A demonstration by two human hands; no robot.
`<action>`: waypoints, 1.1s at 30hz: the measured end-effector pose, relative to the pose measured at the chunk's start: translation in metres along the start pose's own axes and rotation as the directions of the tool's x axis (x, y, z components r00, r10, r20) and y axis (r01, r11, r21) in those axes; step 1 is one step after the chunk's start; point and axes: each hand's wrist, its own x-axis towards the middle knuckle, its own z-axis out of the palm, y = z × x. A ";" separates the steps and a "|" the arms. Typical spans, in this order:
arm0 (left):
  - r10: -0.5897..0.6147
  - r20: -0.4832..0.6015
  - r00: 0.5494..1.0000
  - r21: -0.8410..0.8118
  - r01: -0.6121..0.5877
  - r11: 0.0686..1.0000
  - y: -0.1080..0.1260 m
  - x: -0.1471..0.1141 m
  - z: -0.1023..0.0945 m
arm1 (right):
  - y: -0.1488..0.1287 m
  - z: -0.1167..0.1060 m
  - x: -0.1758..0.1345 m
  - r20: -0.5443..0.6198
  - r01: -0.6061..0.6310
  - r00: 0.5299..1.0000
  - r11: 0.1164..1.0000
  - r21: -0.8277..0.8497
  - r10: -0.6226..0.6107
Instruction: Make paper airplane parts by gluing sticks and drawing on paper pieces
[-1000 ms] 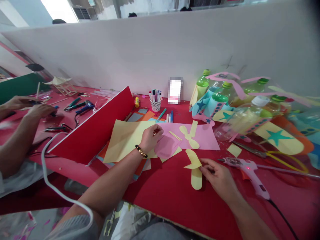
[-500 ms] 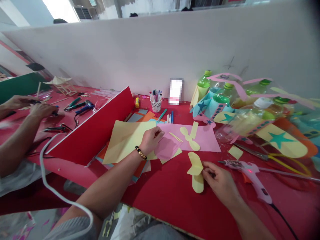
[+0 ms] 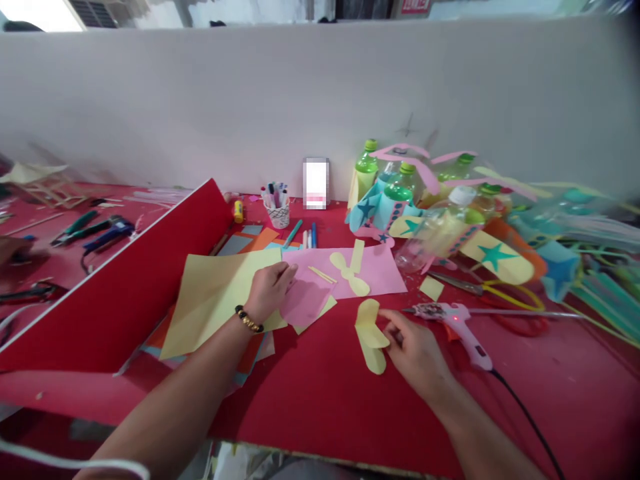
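My right hand (image 3: 413, 350) is at the side of a folded yellow paper cutout (image 3: 371, 343) with rounded ends, its fingertips and thumb closed at the edge. A flap of the cutout stands up. My left hand (image 3: 267, 287), wearing a dark beaded bracelet (image 3: 249, 319), is closed above a large yellow paper sheet (image 3: 210, 300) and a pink sheet (image 3: 310, 303); what its fingers hold, if anything, is hidden. Beyond lie a yellow propeller-shaped cutout (image 3: 347, 272) with a paper strip (image 3: 357, 257) and thin yellow sticks (image 3: 323, 275).
At right are a pink glue gun (image 3: 457, 320) with a lit red light, yellow-handled scissors (image 3: 510, 293), a small yellow square (image 3: 431, 288) and decorated plastic bottles (image 3: 430, 227). A pen cup (image 3: 277, 210) stands behind. A red divider (image 3: 125, 293) separates pliers (image 3: 75, 227) at left.
The view has turned right, so the scene sits further left. The folded cutout has tilted and its flap has shifted in my right fingers. My left hand stays on the papers.
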 end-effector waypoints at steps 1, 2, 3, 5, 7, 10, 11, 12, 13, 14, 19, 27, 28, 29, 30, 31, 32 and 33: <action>0.003 0.002 1.000 0.007 -0.003 1.000 0.000 0.000 -0.001 | 0.000 0.000 0.000 -0.028 0.011 1.000 1.000 -0.008 -0.012; 0.006 0.004 1.000 0.017 -0.006 1.000 0.001 0.001 -0.001 | -0.001 0.000 0.000 -0.054 0.024 0.998 1.000 -0.019 -0.025; 0.010 0.002 1.000 0.024 -0.010 1.000 0.001 0.001 -0.002 | -0.001 -0.001 0.000 -0.077 0.036 0.996 0.999 -0.032 -0.038; 0.022 0.001 1.000 0.034 -0.022 0.999 0.001 0.002 -0.002 | -0.002 -0.002 0.000 -0.107 0.049 0.993 0.998 -0.047 -0.053; 0.029 0.001 1.000 0.033 -0.029 0.999 0.000 0.002 -0.002 | -0.003 -0.003 0.001 -0.127 0.041 0.991 0.998 -0.046 -0.047; 0.023 0.022 1.000 0.004 -0.023 1.000 -0.003 0.002 0.000 | -0.005 -0.006 0.002 -0.167 0.011 0.986 0.999 -0.035 -0.017; 0.026 0.026 0.999 -0.005 -0.026 1.000 -0.004 0.002 0.001 | -0.005 -0.006 0.003 -0.179 0.002 0.984 1.000 -0.026 -0.007; 0.037 0.025 0.999 -0.009 -0.037 0.999 -0.004 0.002 0.001 | -0.006 -0.007 0.003 -0.190 -0.007 0.982 1.000 -0.014 0.004; 0.048 0.022 0.999 -0.010 -0.048 0.999 -0.005 0.002 0.002 | -0.006 -0.008 0.003 -0.199 -0.014 0.980 1.000 0.000 0.014; 0.059 0.017 0.998 -0.007 -0.059 0.998 -0.005 0.002 0.003 | -0.006 -0.009 0.003 -0.206 -0.020 0.978 1.000 0.017 0.023; 0.071 -0.004 0.997 0.009 -0.071 0.997 -0.007 0.002 0.006 | -0.003 -0.017 -0.004 -0.242 -0.012 0.970 0.996 0.087 0.033; 0.110 -0.022 0.994 0.016 -0.110 0.994 -0.005 0.002 0.006 | 0.019 -0.034 -0.049 -0.278 -0.044 0.959 0.997 0.064 0.060; 0.116 -0.023 0.993 0.016 -0.115 0.993 -0.004 0.001 0.006 | 0.022 -0.037 -0.056 -0.284 -0.058 0.956 0.997 0.043 0.068; 0.121 -0.023 0.992 0.017 -0.121 0.993 -0.003 0.001 0.005 | 0.025 -0.039 -0.063 -0.294 -0.074 0.953 0.997 0.017 0.075; 0.126 -0.023 0.992 0.017 -0.125 0.992 -0.002 0.000 0.005 | 0.028 -0.042 -0.070 -0.308 -0.086 0.948 0.996 -0.015 0.077; 0.130 -0.021 0.991 0.018 -0.129 0.991 -0.002 0.000 0.005 | 0.030 -0.044 -0.076 -0.320 -0.098 0.944 0.994 -0.044 0.079; 0.133 -0.019 0.991 0.019 -0.133 0.991 -0.002 0.000 0.006 | 0.033 -0.046 -0.082 -0.330 -0.109 0.940 0.992 -0.066 0.082; 0.136 -0.019 0.991 0.020 -0.135 0.991 -0.002 0.000 0.006 | 0.036 -0.046 -0.088 -0.339 -0.122 0.937 0.989 -0.081 0.088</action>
